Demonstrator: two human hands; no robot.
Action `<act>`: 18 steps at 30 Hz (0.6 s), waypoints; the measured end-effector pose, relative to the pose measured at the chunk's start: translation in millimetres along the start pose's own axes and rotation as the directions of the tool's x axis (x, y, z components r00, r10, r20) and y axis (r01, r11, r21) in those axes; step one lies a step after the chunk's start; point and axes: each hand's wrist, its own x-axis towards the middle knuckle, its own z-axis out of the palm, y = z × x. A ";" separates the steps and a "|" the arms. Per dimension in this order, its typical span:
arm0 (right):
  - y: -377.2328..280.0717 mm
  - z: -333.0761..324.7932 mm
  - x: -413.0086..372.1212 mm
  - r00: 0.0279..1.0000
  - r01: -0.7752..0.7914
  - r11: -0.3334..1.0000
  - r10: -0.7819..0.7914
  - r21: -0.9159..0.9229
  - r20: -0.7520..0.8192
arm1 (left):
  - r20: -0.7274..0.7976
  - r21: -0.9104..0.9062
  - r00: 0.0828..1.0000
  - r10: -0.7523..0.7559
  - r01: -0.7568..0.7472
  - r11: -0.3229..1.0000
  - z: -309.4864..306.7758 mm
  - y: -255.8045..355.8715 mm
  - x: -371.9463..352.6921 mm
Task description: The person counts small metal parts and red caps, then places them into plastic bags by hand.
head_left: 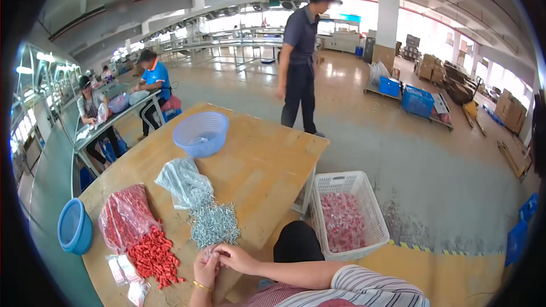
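Observation:
My left hand (206, 268) and my right hand (238, 259) meet at the table's front edge, fingers pinched together. Whatever lies between the fingertips is too small and covered to make out. Just beyond them is a heap of silvery screws (215, 225), spilling from a clear plastic bag (185, 182). To the left, red plastic wall plugs (154, 258) spread out of a second clear bag (126, 213). Small packets with white labels (126, 273) rest beside the red plugs, near the left edge.
A purple-blue basket (201, 135) stands at the table's (267, 159) far side, a blue basket (74, 226) at its left edge. A white crate (348, 216) of small red-and-clear packets sits right. One person (301, 62) stands beyond; others work at a bench (122, 115).

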 end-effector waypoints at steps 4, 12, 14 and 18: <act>11.1 -1.5 3.9 0.987 -0.025 0.993 0.043 0.116 -0.158 | -0.008 0.081 0.978 -0.207 0.207 0.975 -16.6 8.7 7.0; -0.9 -1.6 6.4 0.959 -0.140 0.968 0.185 0.207 -0.217 | 0.076 -0.195 0.979 -0.191 0.203 0.960 -38.1 2.0 14.0; 1.8 0.1 8.2 0.972 -0.085 0.975 0.127 0.206 -0.200 | 0.100 -0.174 0.981 -0.167 0.183 0.968 -41.0 1.6 14.9; -0.3 4.0 9.0 0.976 -0.113 0.990 0.126 0.082 -0.178 | 0.058 -0.122 0.991 -0.122 0.128 0.984 -35.7 12.4 13.5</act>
